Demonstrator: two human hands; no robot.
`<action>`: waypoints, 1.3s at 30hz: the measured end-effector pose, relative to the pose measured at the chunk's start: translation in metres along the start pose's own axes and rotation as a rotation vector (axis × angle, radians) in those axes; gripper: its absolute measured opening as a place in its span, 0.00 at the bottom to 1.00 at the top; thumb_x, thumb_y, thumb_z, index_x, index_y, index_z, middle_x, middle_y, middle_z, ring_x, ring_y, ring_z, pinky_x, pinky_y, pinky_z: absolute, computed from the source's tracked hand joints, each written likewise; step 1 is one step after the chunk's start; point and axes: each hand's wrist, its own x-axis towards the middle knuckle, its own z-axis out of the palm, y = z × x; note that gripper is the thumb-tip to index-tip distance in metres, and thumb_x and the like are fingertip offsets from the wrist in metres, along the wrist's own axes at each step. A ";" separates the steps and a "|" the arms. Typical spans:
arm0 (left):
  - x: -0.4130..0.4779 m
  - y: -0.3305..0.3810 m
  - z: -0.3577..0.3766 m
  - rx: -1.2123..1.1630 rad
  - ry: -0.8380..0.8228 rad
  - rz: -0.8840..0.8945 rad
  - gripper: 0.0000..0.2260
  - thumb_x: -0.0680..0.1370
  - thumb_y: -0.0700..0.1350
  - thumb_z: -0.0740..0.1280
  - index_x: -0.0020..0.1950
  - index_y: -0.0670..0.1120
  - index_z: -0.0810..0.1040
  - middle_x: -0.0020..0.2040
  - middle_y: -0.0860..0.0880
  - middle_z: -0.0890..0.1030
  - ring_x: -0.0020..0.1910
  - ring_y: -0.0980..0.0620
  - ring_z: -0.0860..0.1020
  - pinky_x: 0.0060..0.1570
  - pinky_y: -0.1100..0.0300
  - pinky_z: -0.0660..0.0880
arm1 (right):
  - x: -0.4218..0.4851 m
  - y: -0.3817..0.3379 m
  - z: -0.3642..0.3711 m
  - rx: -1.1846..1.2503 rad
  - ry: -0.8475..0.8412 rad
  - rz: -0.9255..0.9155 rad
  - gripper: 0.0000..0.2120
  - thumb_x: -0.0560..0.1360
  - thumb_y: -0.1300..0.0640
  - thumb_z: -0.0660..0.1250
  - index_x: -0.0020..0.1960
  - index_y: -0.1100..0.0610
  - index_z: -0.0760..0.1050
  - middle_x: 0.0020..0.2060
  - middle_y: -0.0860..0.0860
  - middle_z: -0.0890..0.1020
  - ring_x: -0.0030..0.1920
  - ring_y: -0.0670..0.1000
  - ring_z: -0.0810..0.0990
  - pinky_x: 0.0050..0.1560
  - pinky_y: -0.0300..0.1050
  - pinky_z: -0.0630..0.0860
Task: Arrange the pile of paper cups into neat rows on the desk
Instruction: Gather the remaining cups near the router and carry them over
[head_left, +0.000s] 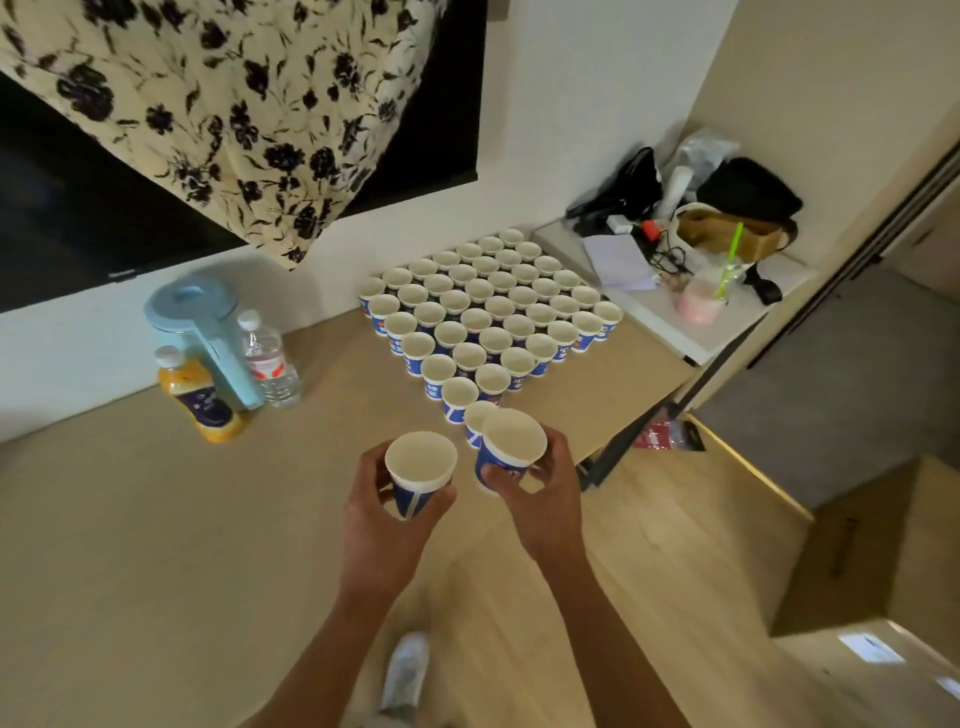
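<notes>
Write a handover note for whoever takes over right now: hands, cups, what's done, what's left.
Left hand: grips the left cup, upright, above the desk.
Right hand: grips the right cup, upright, by the near corner of the rows.
Cups: the rest stand rim up in tight rows on the desk by the wall. No loose pile is in view.
Done: most cups are placed.
Left: set down both held cups at the near corner, where the rows look unfinished.
</notes>
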 end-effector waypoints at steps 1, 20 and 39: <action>0.001 0.001 0.011 0.005 -0.013 0.000 0.27 0.67 0.43 0.82 0.60 0.57 0.75 0.54 0.62 0.82 0.51 0.57 0.81 0.46 0.68 0.77 | 0.006 0.004 -0.008 0.000 -0.003 0.011 0.30 0.62 0.48 0.79 0.62 0.45 0.72 0.56 0.39 0.81 0.58 0.46 0.79 0.61 0.51 0.77; 0.117 -0.020 0.160 0.016 0.155 -0.111 0.27 0.67 0.40 0.81 0.61 0.52 0.74 0.52 0.61 0.81 0.49 0.56 0.81 0.48 0.63 0.79 | 0.194 0.088 -0.068 -0.195 -0.230 0.082 0.29 0.64 0.56 0.82 0.61 0.51 0.74 0.54 0.43 0.81 0.54 0.43 0.80 0.45 0.44 0.83; 0.109 -0.028 0.217 0.153 0.586 -0.240 0.29 0.66 0.45 0.81 0.62 0.47 0.72 0.56 0.54 0.79 0.51 0.47 0.80 0.53 0.53 0.80 | 0.270 0.195 -0.039 -0.179 -0.593 0.165 0.30 0.66 0.68 0.78 0.65 0.55 0.74 0.57 0.51 0.80 0.56 0.40 0.78 0.48 0.43 0.83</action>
